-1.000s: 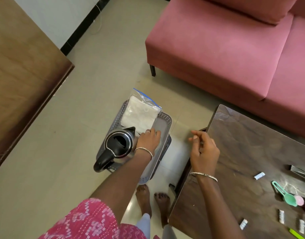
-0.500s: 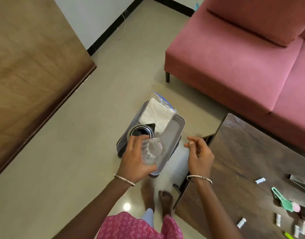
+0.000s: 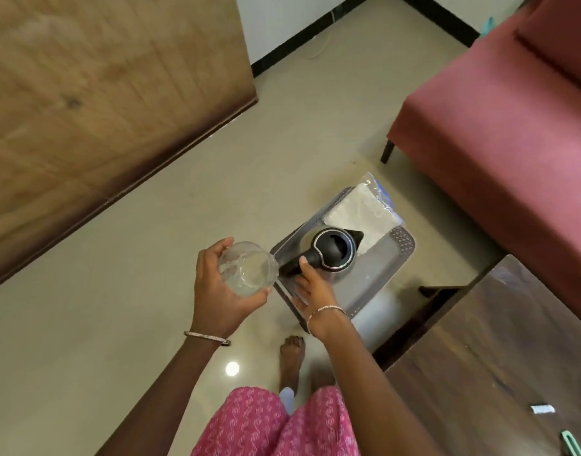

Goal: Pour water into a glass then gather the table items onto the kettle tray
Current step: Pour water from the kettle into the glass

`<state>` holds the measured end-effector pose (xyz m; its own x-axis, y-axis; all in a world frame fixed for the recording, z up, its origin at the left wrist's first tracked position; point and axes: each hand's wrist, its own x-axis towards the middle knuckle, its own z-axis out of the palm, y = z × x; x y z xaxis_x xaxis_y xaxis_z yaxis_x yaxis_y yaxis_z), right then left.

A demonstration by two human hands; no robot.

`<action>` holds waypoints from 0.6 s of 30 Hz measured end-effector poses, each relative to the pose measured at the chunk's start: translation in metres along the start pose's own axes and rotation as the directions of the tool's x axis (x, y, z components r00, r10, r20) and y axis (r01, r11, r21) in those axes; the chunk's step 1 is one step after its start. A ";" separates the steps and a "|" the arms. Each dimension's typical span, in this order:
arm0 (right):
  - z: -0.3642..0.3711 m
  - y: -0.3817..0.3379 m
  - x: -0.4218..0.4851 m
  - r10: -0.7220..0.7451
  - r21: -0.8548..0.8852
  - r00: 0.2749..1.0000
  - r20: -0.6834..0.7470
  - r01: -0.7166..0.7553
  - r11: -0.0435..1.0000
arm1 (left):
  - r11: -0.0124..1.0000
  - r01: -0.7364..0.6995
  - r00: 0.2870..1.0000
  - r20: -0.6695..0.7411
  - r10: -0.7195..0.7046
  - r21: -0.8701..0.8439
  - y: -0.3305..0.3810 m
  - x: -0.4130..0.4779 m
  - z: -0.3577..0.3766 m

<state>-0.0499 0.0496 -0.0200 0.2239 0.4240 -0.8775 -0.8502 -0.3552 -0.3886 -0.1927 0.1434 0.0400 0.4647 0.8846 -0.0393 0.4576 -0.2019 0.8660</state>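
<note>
From the head camera, the left hand [image 3: 221,291] wraps its fingers around a clear, round drinking glass [image 3: 248,268], holding it tilted above the beige tiled floor [image 3: 118,291] just left of the grey perforated plastic tray [image 3: 402,245]. The right hand [image 3: 312,287] closes around the black handle of the steel electric kettle [image 3: 330,255], which stands on the tray beside a clear plastic bag of white material [image 3: 358,212] (the lid looks shut). A dark wooden table [image 3: 496,357] at lower right carries a small white packet [image 3: 542,409], with a pink upholstered sofa [image 3: 512,126] behind
</note>
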 end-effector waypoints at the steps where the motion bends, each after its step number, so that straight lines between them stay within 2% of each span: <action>1: 0.006 0.003 0.005 0.012 0.036 1.000 0.004 -0.013 0.999 | 1.000 0.006 1.000 -0.008 -0.006 0.006 -0.002 -0.001 -0.003; 7: 0.021 0.015 0.030 -0.093 0.161 0.990 -0.107 0.110 0.981 | 0.998 0.043 0.999 -0.035 -0.041 0.041 -0.019 0.000 -0.011; 10: 0.017 0.018 0.033 -0.138 0.155 0.972 -0.189 0.168 0.973 | 0.998 0.044 0.999 -0.023 -0.043 0.047 -0.024 0.003 -0.009; 13: 0.005 0.024 0.029 -0.176 0.021 0.946 -0.270 0.189 0.982 | 0.998 0.052 0.999 -0.003 -0.052 0.045 -0.024 0.004 -0.005; 18: -0.027 0.018 0.017 -0.355 -0.256 0.866 -0.352 0.276 0.927 | 0.998 0.036 0.999 0.036 -0.038 0.046 -0.016 0.009 0.001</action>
<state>-0.0487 0.0280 -0.0490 0.6634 0.1996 -0.7212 -0.6044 -0.4252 -0.6737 -0.1954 0.1540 0.0254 0.4741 0.8759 -0.0898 0.5081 -0.1889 0.8403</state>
